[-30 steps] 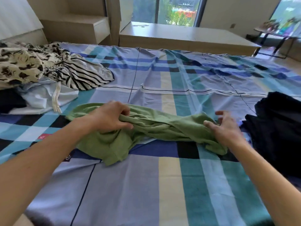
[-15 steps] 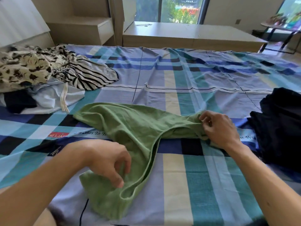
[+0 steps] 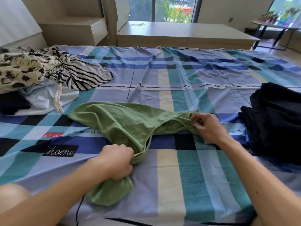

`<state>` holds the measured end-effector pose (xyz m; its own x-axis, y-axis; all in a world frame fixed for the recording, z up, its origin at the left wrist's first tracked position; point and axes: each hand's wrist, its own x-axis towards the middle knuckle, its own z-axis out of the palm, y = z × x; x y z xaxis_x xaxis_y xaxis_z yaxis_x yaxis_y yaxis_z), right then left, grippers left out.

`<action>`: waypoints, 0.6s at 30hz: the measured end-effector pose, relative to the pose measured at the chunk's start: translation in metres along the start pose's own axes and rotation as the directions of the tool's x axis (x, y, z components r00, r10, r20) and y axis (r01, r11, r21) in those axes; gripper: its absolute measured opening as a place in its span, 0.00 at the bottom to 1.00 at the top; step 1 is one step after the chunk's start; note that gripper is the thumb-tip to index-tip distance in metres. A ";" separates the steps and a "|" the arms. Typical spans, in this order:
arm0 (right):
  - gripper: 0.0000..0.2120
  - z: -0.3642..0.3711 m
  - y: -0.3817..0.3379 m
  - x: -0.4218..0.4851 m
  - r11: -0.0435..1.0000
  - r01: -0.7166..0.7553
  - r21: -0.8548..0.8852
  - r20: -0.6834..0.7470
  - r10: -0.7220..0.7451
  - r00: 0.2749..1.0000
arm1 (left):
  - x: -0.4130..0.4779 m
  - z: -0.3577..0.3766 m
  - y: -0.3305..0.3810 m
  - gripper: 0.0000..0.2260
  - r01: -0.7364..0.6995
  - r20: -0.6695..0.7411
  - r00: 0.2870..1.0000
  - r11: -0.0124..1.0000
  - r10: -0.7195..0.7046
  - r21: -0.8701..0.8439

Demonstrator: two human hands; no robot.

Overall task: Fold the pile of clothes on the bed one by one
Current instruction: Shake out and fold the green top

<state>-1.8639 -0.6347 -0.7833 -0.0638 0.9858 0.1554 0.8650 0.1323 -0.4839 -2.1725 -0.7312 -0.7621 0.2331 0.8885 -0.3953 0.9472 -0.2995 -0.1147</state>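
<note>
On the blue-and-teal plaid bedsheet (image 3: 179, 176), the left hand (image 3: 117, 162) is clenching the near end of the crumpled green jersey garment (image 3: 127, 121) while the right hand (image 3: 208, 128) is pinching its far end, with the patterned heap of unfolded clothes (image 3: 48, 70) lying beyond at left.

at the back i see a low wooden bench (image 3: 187, 32) running under a window (image 3: 162, 8), with greenery outside. a flat pale thing (image 3: 137, 24) lies near the bench's left end, too small to tell. left of the bench, a stepped unit (image 3: 73, 30) with a drawer front. wall socket (image 3: 230, 19) right of the window. far right, a dark-legged table (image 3: 275, 26) holding blurred colourful items.
</note>
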 end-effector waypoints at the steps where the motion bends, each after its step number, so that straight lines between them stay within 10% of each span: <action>1: 0.04 -0.003 0.002 0.002 0.998 -0.002 0.068 -0.006 0.003 1.000 | 0.001 -0.006 -0.009 0.05 0.001 0.032 0.999 0.997 0.001 -0.078; 9: 0.06 -0.026 0.009 0.004 0.861 -0.086 0.501 -0.017 0.109 0.994 | -0.004 -0.050 -0.076 0.05 -0.073 -0.145 0.988 0.645 -0.060 -0.760; 14: 0.08 -0.031 0.011 -0.001 0.990 -0.015 0.143 0.041 0.009 0.999 | -0.004 -0.051 -0.087 0.08 -0.052 -0.173 0.968 0.526 -0.184 -0.849; 18: 0.18 -0.034 0.018 -0.005 0.982 -0.124 -0.141 0.212 0.152 0.965 | -0.003 -0.046 -0.084 0.08 -0.033 -0.310 0.912 0.705 -0.269 -0.708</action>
<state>-1.8310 -0.6405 -0.7638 -0.0356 0.9938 -0.1056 0.9278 -0.0064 -0.3730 -2.2429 -0.6922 -0.7092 0.0259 0.9986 -0.0468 0.8163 0.0059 0.5776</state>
